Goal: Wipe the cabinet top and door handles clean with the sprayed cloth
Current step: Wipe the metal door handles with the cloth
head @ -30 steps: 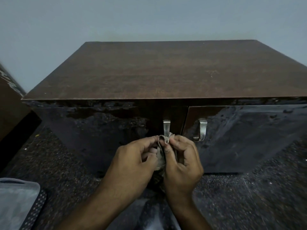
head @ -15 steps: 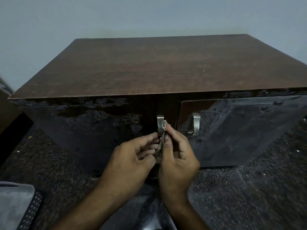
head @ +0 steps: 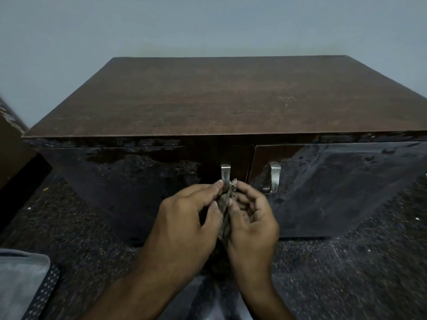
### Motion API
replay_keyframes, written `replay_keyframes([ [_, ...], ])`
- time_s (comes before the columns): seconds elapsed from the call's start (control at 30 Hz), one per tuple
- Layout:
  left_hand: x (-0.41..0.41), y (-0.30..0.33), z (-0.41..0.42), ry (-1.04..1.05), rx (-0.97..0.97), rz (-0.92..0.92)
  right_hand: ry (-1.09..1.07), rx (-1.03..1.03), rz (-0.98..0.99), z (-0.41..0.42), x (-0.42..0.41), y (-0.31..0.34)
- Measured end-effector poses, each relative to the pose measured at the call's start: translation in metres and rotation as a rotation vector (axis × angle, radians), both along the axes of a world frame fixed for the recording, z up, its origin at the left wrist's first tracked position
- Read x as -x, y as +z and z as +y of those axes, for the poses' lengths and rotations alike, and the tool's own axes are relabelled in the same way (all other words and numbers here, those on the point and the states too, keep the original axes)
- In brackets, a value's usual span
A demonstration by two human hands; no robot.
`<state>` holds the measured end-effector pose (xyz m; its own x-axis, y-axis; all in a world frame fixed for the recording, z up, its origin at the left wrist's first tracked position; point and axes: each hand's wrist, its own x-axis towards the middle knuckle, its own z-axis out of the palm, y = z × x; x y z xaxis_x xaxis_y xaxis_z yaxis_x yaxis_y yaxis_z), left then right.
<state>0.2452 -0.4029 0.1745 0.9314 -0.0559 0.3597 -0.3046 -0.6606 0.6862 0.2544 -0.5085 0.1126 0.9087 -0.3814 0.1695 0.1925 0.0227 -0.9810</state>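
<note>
Both forearms are extended forward, the hands brought close together. The left hand [head: 184, 218] is curled, fingers pinched at the tips. The right hand [head: 251, 225] is turned palm inward, fingers curled.

A pale grey-blue wall [head: 208, 24] is filling the upper part of the view. A dark speckled floor [head: 346, 273] is spreading across the lower part. At the far left edge, part of a brown piece of furniture [head: 11, 153] is showing, cut off by the frame. In the bottom left corner, grey fabric [head: 18, 280] is lying beside a dark strip with white dots [head: 44, 294].
</note>
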Motion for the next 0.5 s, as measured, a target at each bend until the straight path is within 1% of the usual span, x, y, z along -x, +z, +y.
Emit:
replay_keyframes([
  [0.1,-0.001,0.001,-0.001,-0.034,-0.030,0.002,-0.030,0.242,-0.065,-0.002,-0.005,0.011],
  [0.2,0.000,0.001,-0.003,-0.059,-0.065,0.015,-0.034,0.354,-0.117,-0.007,-0.013,0.021],
  [0.27,0.000,0.001,-0.003,-0.071,-0.076,0.015,-0.060,0.397,-0.130,-0.008,-0.012,0.019],
  [0.33,0.000,0.000,-0.003,-0.078,-0.088,0.017,-0.092,0.431,-0.095,-0.011,-0.010,0.012],
  [0.4,0.001,0.000,-0.003,-0.083,-0.107,0.021,-0.038,0.431,-0.033,-0.014,-0.011,0.011],
  [0.5,0.000,0.001,-0.003,-0.089,-0.117,0.020,0.043,0.357,-0.044,-0.015,-0.017,0.025],
])
